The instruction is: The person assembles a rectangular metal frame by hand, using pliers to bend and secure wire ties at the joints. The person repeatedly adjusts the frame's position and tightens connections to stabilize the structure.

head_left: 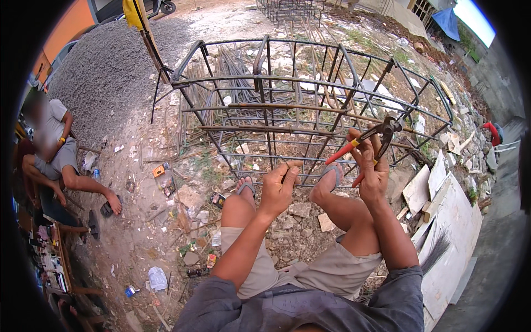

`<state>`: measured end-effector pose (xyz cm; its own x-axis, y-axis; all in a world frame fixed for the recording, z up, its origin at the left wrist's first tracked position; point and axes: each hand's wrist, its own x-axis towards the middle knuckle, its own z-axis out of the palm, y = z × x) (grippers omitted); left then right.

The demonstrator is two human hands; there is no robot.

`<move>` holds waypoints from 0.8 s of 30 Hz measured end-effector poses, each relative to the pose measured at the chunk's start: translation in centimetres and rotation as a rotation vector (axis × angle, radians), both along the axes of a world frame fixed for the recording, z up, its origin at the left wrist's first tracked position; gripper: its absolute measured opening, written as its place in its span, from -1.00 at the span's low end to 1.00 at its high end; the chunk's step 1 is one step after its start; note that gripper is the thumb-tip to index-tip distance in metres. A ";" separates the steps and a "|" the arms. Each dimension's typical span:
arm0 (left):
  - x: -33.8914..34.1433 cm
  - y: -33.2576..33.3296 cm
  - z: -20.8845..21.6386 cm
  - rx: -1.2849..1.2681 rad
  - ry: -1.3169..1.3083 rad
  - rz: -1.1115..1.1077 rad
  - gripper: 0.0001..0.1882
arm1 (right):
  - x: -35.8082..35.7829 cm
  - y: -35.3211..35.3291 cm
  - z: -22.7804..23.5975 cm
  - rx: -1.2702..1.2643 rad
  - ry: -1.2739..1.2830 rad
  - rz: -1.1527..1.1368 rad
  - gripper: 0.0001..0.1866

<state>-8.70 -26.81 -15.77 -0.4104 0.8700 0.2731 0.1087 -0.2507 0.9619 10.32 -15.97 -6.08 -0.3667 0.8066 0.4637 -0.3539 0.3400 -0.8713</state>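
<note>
My right hand [369, 166] grips a pair of pincers [388, 128] with red and yellow handles; their dark metal head points up and away, in front of the cage bars. My left hand [278, 191] is closed in a pinch, thumb and forefinger together. A small dark sliver shows at its fingers, too thin to name. Just beyond both hands stands a cage of steel reinforcing bars [287, 107], its long bars running left to right through bent rectangular hoops. Neither hand clearly touches the bars. My feet in sandals [330, 176] rest at its near side.
A gravel heap [105, 72] rises at the far left, where a seated person [55, 138] sits. Loose bars [238, 72] lie beyond the cage. White boards [451, 232] lean on the right, with a bundle of thin dark wires [437, 252]. Rubble and litter cover the ground.
</note>
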 end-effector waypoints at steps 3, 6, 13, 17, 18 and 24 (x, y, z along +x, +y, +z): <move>0.5 -0.8 0.3 0.025 -0.118 -0.119 -0.61 | -1.5 -1.4 1.8 -0.334 0.183 0.326 -0.49; 2.1 -1.1 1.7 0.041 -0.440 -0.129 -0.56 | -0.9 -1.8 1.5 -0.357 -0.268 0.327 -0.54; 1.5 -1.7 0.7 0.122 -0.435 -0.025 -0.53 | -4.2 -4.9 -1.1 0.376 -0.732 0.191 -0.86; 0.3 -2.1 0.7 0.104 -0.448 -0.050 -0.56 | -5.4 -5.4 -0.4 0.152 -0.841 0.151 -0.87; 0.0 -2.2 0.7 0.110 -0.459 -0.075 -0.57 | -5.7 -5.3 -0.6 0.123 -0.764 0.123 -0.86; -3.0 -1.9 -0.8 0.027 -0.658 -0.041 -0.55 | -9.4 -3.4 1.0 0.627 -0.969 0.025 -0.72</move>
<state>-11.70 -28.67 -16.59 -0.4655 0.8850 -0.0015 -0.5100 -0.2669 0.8177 0.92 -19.33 -5.07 -0.8003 0.5217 0.2956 0.3586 0.8115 -0.4613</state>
